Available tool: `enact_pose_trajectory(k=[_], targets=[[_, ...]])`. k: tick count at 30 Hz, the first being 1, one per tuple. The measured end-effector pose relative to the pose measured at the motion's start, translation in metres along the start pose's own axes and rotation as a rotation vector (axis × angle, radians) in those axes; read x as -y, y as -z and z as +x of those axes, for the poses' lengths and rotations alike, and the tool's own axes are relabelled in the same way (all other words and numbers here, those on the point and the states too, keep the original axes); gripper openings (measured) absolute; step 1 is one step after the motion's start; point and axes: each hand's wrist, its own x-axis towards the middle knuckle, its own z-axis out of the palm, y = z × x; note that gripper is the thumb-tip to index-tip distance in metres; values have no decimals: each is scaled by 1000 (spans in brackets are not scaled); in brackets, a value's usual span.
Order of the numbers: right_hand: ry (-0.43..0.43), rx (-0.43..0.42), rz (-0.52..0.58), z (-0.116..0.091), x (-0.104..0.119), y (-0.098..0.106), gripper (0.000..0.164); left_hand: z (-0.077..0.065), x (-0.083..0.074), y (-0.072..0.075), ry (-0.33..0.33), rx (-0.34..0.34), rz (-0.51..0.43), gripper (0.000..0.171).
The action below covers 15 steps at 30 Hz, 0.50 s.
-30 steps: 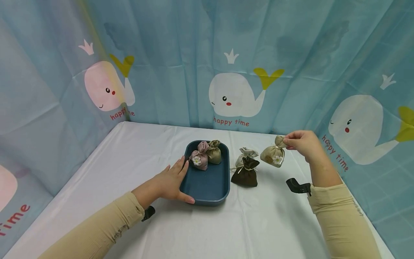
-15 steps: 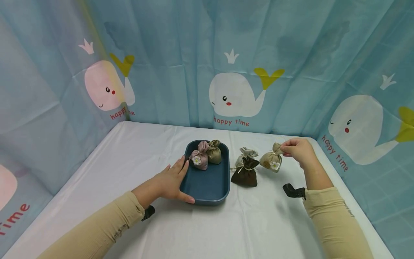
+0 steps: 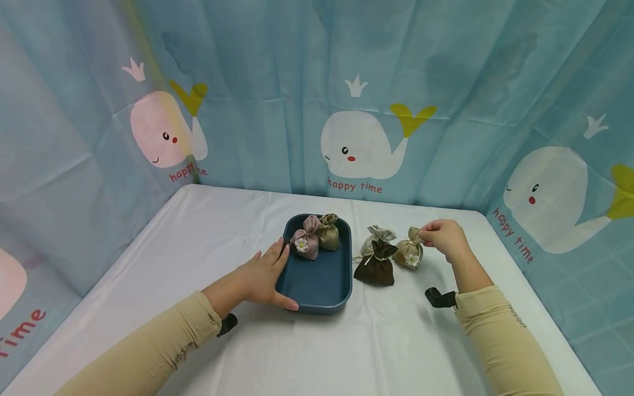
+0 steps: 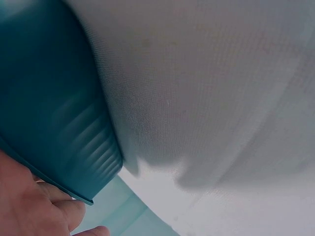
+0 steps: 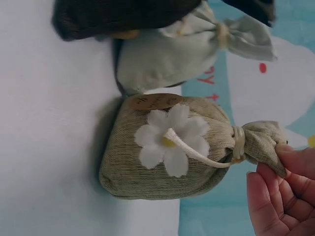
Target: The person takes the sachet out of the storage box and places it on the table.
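Note:
My right hand [image 3: 444, 237] pinches the gathered top of a beige drawstring pouch [image 3: 409, 254], between thumb and fingers. A white flower decorates that pouch [image 5: 162, 162] in the right wrist view. Close to its left stand a dark brown pouch [image 3: 375, 271] and, behind that, a pale grey-white pouch [image 3: 370, 242]. My left hand [image 3: 262, 278] rests with spread fingers along the left side of a blue rectangular tray [image 3: 317, 309]. Inside the tray's far end sit a pink pouch with a white flower [image 3: 310, 250] and an olive pouch [image 3: 329, 237]. The left wrist view shows the tray's ribbed outer wall [image 4: 93, 142].
A white cloth [image 3: 297, 357] covers the table. Blue curtains [image 3: 257, 137] printed with whales hang behind and along both sides. Small black wrist mounts [image 3: 441, 298] stick out from the cuffs.
My right hand has brought the beige pouch left and down, from hanging in the air to close beside the brown and pale pouches. The left hand and tray have stayed put.

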Motion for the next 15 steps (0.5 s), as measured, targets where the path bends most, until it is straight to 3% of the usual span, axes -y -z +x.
enact_pose_trajectory(k=[15], targets=[[10,35,-44,2,-1,-9,23,1,1,-2,-5,-11,-2,133]])
